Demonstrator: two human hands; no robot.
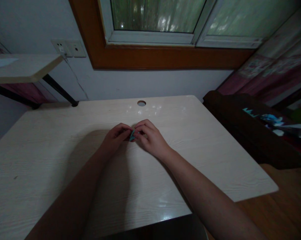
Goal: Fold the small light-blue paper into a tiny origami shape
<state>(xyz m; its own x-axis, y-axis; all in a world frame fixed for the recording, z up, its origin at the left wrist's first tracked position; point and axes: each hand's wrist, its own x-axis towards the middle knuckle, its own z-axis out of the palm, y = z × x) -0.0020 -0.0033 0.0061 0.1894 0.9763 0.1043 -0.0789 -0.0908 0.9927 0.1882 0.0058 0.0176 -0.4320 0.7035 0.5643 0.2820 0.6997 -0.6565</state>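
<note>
Between my two hands, above the middle of the table, is a small teal folded piece point(132, 135) that looks like paper. My left hand point(117, 135) pinches it from the left, thumb and fingers closed. From the right, my right hand point(147, 134) grips the same piece between its thumb and fingertips. The fingers cover most of it, so its full shape is hidden.
Both forearms cross the pale wood-grain table point(202, 146), which has a round cable hole point(141, 103) near its back edge. A raised shelf point(23, 68) stands at the left. Beyond the right edge, a dark wooden furniture piece point(230, 133) carries teal and white bits.
</note>
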